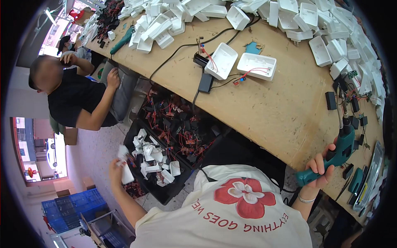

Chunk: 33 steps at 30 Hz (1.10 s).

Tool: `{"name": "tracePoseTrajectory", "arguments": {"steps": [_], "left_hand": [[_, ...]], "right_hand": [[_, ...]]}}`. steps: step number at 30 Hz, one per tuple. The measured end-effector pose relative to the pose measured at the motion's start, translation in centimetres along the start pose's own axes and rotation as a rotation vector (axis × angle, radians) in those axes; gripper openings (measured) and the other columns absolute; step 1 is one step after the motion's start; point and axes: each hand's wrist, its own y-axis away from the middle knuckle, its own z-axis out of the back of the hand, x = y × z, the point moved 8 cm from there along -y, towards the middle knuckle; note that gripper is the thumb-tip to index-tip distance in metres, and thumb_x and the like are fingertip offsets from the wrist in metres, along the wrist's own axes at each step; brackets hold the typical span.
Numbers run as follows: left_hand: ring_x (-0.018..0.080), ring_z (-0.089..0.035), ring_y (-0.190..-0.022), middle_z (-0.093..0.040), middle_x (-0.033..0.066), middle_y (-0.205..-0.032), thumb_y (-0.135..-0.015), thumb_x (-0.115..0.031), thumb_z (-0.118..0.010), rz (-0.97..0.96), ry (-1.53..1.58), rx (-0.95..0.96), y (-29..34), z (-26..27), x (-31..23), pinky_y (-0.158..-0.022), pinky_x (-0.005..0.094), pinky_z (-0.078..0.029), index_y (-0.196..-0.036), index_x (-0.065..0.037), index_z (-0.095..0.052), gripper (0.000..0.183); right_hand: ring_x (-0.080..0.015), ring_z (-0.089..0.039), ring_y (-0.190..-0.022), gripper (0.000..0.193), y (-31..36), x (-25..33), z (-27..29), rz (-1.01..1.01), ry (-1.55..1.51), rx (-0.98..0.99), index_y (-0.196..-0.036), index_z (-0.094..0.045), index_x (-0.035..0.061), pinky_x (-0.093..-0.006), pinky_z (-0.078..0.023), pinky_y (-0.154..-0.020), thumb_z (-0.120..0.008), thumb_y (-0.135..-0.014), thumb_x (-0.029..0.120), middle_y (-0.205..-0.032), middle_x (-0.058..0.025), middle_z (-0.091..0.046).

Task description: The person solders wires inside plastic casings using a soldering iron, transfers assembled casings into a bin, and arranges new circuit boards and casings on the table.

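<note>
My left hand reaches out low on the left, its fingers closed on a white plastic case. Blurred wires and a white piece show at the fingertips. Just right of it, a black crate holds white cases and scraps. On the right, my right hand grips a green pistol-shaped soldering gun, its metal tip pointing up over the table. Two open white cases lie on the table, red wires in them. Beside these are a black adapter block and a black cable.
White cases are heaped along the table's far side. A large dark container of wired boards sits below the table edge. Another person sits at the left. Small black parts, tools and a clear tray lie at the right.
</note>
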Motion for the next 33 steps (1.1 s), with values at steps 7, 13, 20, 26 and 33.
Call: {"name": "tracePoseTrajectory", "arguments": {"steps": [7, 13, 20, 26, 33], "left_hand": [[0.0281, -0.058, -0.096, -0.056, 0.0171, -0.112, -0.067, -0.011, -0.072, -0.428, -0.411, 0.096, -1.0, -4.9, -12.4, -0.087, 0.0335, -0.044, -0.129, -0.003, -0.042, 0.069], [0.0303, -0.058, -0.086, -0.060, 0.0141, -0.093, -0.072, -0.005, -0.064, -1.311, 0.068, -0.161, 9.6, -7.7, -44.7, -0.074, 0.0353, -0.046, -0.104, -0.004, -0.059, 0.032], [0.0177, -0.054, -0.090, -0.058, 0.0009, -0.084, -0.069, -0.008, -0.059, -1.700, -0.492, -0.283, 11.8, -16.1, -54.0, -0.092, 0.0477, -0.028, -0.078, -0.010, -0.060, 0.009], [0.0170, -0.055, -0.086, -0.059, 0.0001, -0.087, -0.071, -0.012, -0.064, -1.549, -0.061, -0.240, 10.1, -15.0, -55.0, -0.085, 0.0461, -0.033, -0.079, -0.009, -0.058, 0.010], [0.0208, -0.057, -0.073, -0.055, 0.0059, -0.074, -0.076, -0.009, -0.056, -1.565, 0.027, -0.185, 13.3, -18.9, -57.4, -0.084, 0.0459, -0.035, -0.099, -0.007, -0.055, 0.023]], "right_hand": [[-0.0110, -0.043, -0.064, 0.077, -0.1, 0.1, 0.2, 0.003, 0.020, -0.023, -0.143, -0.010, 0.0158, -0.0249, -0.040, -0.061, -0.058, -0.083, 0.002, -0.130, -0.0039, -0.043], [-0.0112, -0.043, -0.063, 0.078, 0.4, -0.1, 0.6, 0.031, 0.087, -0.042, -0.142, -0.011, 0.0143, -0.0253, -0.040, -0.060, -0.059, -0.082, 0.003, -0.130, -0.0047, -0.043], [-0.0113, -0.043, -0.064, 0.077, 0.3, -0.1, 0.5, 0.034, 0.052, -0.040, -0.142, -0.012, 0.0149, -0.0252, -0.040, -0.061, -0.059, -0.082, 0.003, -0.130, -0.0046, -0.042], [-0.0114, -0.043, -0.064, 0.077, 0.5, -0.1, 0.9, 0.042, 0.056, -0.050, -0.142, -0.012, 0.0152, -0.0251, -0.040, -0.060, -0.059, -0.082, 0.002, -0.130, -0.0048, -0.043], [-0.0114, -0.043, -0.063, 0.077, 0.2, -0.2, 0.8, 0.017, 0.078, -0.055, -0.142, -0.013, 0.0154, -0.0252, -0.040, -0.060, -0.059, -0.082, 0.003, -0.131, -0.0048, -0.043]]}}
